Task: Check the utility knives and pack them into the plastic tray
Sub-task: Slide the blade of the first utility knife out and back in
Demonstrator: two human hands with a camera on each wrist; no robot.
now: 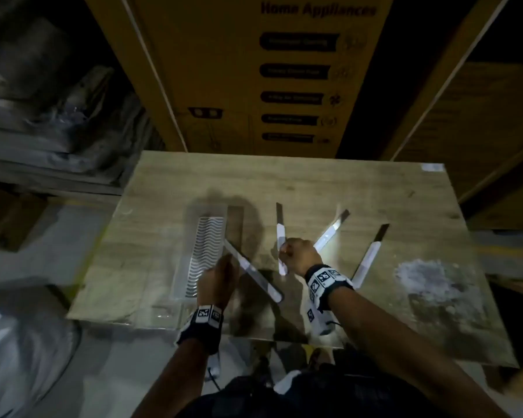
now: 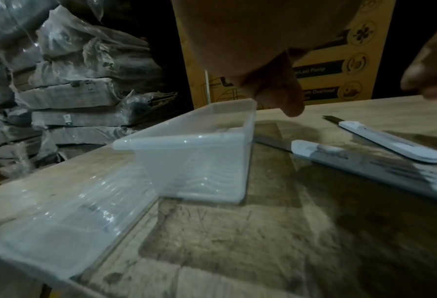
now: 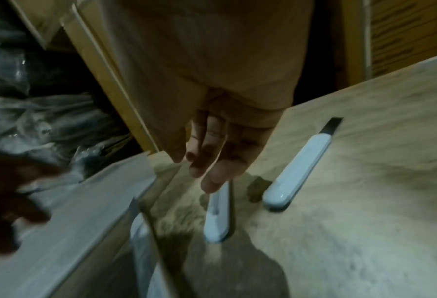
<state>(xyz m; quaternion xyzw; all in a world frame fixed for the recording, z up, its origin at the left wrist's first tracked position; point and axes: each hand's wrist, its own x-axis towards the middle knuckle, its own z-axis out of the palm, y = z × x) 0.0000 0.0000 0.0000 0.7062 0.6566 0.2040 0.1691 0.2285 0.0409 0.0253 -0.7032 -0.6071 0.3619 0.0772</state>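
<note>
A clear plastic tray (image 1: 207, 251) (image 2: 186, 145) with a wavy bottom stands empty on the left of the wooden table. Several white utility knives with their blades out lie to its right. My left hand (image 1: 216, 279) (image 2: 286, 100) hovers by the tray's near end with loosely curled fingers that hold nothing. A slanted knife (image 1: 254, 271) (image 2: 339, 155) lies on the table just to its right. My right hand (image 1: 296, 254) (image 3: 207, 181) reaches down, and its fingertips touch the handle of an upright-lying knife (image 1: 280, 236) (image 3: 217, 219). Two more knives (image 1: 329, 233) (image 1: 372, 251) lie further right.
A tall yellow cardboard box (image 1: 254, 70) stands against the table's far edge. Plastic-wrapped bundles (image 1: 43, 116) are stacked to the left. A white dusty patch (image 1: 426, 276) marks the right side of the table (image 1: 314, 182). A clear sheet (image 2: 59, 211) lies before the tray.
</note>
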